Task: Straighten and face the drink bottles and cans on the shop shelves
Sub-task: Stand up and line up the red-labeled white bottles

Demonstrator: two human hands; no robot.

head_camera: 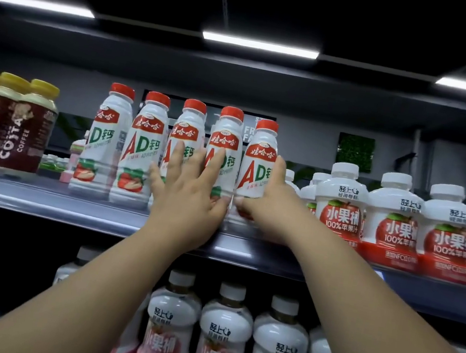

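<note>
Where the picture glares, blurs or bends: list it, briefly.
Head view: the ceiling light strips blow out white against near-black surroundings. Head view: the upper shelf edge bows slightly, which looks like wide-angle distortion. Head view: the lower-shelf bottles look soft, while the labels on the AD bottles read sharp.

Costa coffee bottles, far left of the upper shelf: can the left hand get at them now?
Probably yes: the left hand rests flat on the red-capped bottles, and nothing stands in front of the Costa coffee bottles.

milk bottles formed in glossy white plastic, coffee bottles wrapped in shiny brown film, shelf finished in smooth, semi-matt grey metal
</note>
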